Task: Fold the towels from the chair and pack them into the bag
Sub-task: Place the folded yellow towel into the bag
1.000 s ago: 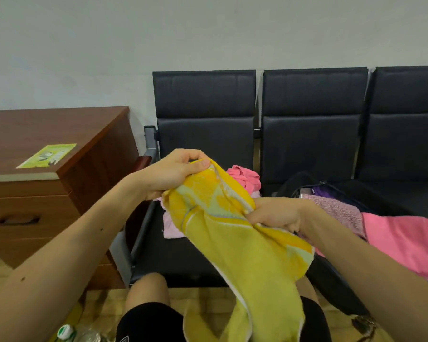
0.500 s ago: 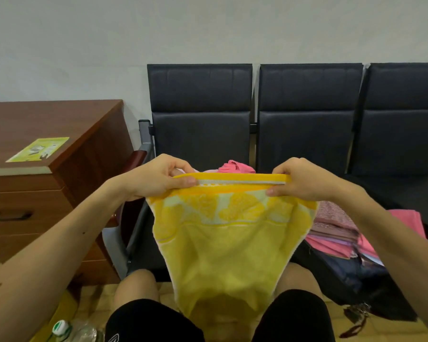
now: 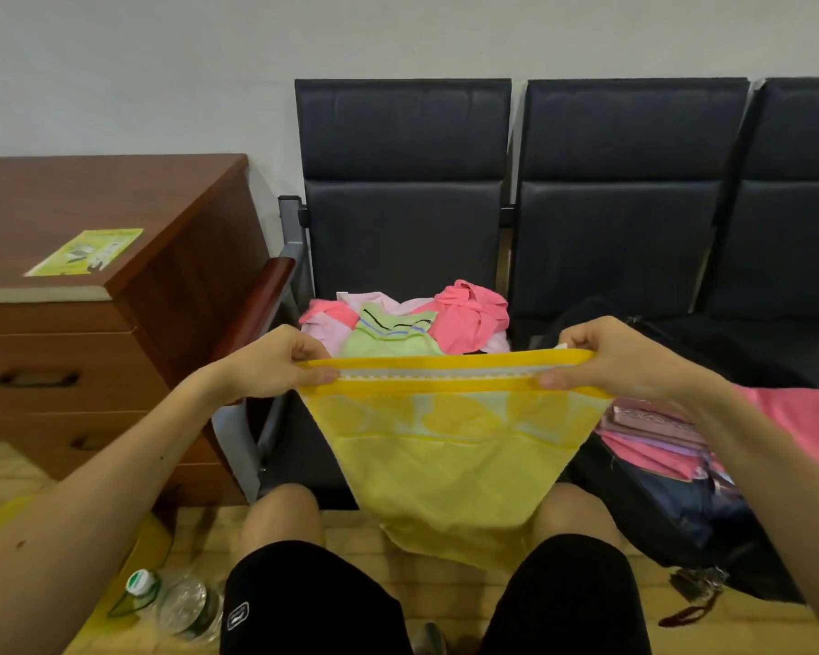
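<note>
Grip check: left hand (image 3: pixel 275 366) and right hand (image 3: pixel 606 361) each pinch a top corner of the yellow terry towel (image 3: pixel 445 456), hanging unfolded. Crumpled pink and green towels (image 3: pixel 398 323) wait on the black padded chair (image 3: pixel 398 219); folded pink towels (image 3: pixel 648 446) sit in the dark bag (image 3: pixel 672 522). Maybe halfway.

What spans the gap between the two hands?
Head view: the yellow towel, its top edge stretched from the left hand to the right hand.

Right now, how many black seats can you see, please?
3, side by side: the left seat holds loose towels, the middle seat is behind the bag, the right seat is cut off at the frame edge.
</note>
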